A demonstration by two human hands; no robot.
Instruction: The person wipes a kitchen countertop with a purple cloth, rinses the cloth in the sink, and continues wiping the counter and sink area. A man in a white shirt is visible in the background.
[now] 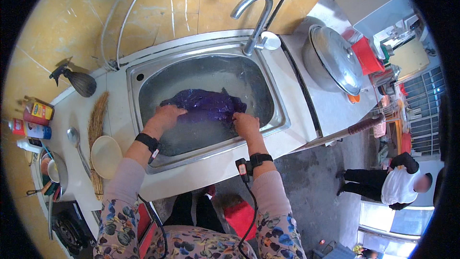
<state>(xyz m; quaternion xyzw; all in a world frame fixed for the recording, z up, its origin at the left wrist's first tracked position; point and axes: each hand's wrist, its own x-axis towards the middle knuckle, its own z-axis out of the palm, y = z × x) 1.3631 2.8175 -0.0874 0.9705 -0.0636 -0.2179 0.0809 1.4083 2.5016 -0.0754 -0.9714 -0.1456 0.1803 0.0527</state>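
A wet purple cloth (206, 106) lies spread and crumpled in cloudy water inside a stainless steel sink (282, 111). At the cloth's left end is my left hand (166, 118), its fingers on the fabric and partly hidden by the water. My right hand (247, 126) is closed on the lower right end, near the sink's front rim. Dark bands are strapped round both wrists, and a cable runs down from the right one. Above the back right corner arches a metal faucet (264, 14), with no water visible from its spout.
Left of the sink are a cream bowl (106, 157), a straw brush (96, 133), a metal ladle (73, 136) and a dark spray bottle (77, 81). A large lidded aluminium pot (332, 61) stands right. A wooden handle (366, 124) juts past the counter. Another person (399, 181) stands farther off.
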